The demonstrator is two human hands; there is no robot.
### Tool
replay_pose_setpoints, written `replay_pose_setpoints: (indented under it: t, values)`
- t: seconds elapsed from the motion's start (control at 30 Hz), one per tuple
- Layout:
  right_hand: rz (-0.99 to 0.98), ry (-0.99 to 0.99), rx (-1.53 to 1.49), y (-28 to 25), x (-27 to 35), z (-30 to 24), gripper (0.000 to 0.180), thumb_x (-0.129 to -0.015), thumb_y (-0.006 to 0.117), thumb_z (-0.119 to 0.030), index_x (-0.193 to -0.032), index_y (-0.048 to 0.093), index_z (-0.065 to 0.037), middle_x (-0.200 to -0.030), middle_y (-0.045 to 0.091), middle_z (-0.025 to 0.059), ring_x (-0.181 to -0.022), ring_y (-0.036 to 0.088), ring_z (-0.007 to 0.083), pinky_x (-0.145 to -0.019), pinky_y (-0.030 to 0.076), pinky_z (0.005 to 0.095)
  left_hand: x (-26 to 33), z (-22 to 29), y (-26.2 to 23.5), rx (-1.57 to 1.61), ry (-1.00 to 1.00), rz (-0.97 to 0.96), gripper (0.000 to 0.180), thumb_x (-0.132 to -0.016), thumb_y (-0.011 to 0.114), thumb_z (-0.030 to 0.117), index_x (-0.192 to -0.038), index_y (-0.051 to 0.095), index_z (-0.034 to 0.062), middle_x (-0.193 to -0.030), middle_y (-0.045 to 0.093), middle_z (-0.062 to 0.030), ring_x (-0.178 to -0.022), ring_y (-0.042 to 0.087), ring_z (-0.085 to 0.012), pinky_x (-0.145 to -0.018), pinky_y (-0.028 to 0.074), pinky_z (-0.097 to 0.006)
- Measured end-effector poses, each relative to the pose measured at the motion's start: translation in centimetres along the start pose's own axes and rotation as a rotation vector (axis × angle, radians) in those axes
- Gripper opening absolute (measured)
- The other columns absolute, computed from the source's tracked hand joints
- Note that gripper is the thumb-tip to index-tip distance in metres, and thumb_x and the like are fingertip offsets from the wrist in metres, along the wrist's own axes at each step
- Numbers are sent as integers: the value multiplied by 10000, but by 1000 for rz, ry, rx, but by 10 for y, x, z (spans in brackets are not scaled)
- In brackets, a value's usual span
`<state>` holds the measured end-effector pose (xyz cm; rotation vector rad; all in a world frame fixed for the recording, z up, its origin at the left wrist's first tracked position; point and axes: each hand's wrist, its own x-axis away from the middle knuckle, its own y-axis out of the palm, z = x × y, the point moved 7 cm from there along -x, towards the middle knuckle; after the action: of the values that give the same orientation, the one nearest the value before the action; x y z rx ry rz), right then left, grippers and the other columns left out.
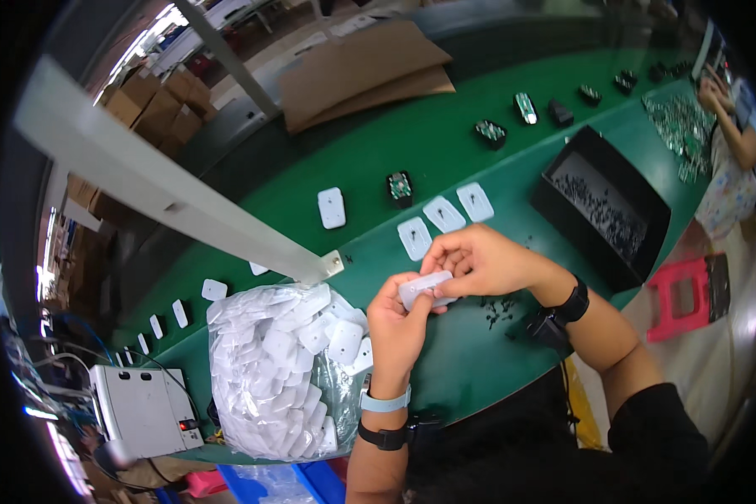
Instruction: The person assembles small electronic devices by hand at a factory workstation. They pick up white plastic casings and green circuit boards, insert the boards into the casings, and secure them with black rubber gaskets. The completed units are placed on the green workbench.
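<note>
Both of my hands meet over the green bench around one white plastic cover (424, 288). My left hand (397, 317) grips its near left end between thumb and fingers. My right hand (477, 262) has its fingers closed at the cover's right end; whether a small part is in them is hidden. Just beyond lie three white covers (443, 214) in a row, each with a small black piece on it. Small black parts (497, 311) are scattered on the bench beside my right wrist. A clear bag (269, 370) heaped with white covers lies left of my left hand.
A black bin (601, 210) of small black parts stands at the right. Along the green belt (357, 160) sit white covers and black housings with circuit boards (400, 186). A white post (176, 185) crosses at the left. Another person (735, 126) works beside heaped circuit boards (679, 130).
</note>
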<state>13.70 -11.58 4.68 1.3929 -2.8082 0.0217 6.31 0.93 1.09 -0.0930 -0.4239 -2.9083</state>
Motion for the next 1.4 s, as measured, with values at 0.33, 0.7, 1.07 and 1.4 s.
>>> replay_pose_setpoints:
  t: [0.33,0.7,1.07,1.4]
  values:
    - [627,60,1211,-43,-102,-8,570,-790,795,-475,-1051,629,4,-960,682,243,-892,689,383,-813,547,469,-5,12,-31,319,141,271,115,-966,601,76,-1043,577,-6,-937,684,-133,-742,687,-212,-656,571,-340]
    - [244,-205,-15,-43,-52,-40,159,-948,570,-114,-1023,676,-21,-959,643,28,-810,615,109,-671,534,278,-12,0,-29,507,34,102,193,-1012,559,105,-1160,573,-19,-1044,666,-108,-819,651,-188,-743,533,-321]
    - [132,-63,-163,-20,-3,10,369,-833,775,-1,-1137,567,-32,-1018,622,13,-971,619,84,-856,542,260,-11,-8,-10,609,-69,-15,396,-1089,444,264,-1339,509,-37,-1287,631,-162,-1182,621,-303,-1065,468,-429]
    - [311,-149,-37,-30,-1,1,315,-826,817,-66,-1064,634,29,-992,706,80,-903,683,104,-773,564,236,-2,-5,-1,271,2,30,406,-1041,558,106,-1402,513,-74,-1348,617,-147,-1215,609,-215,-1072,475,-379]
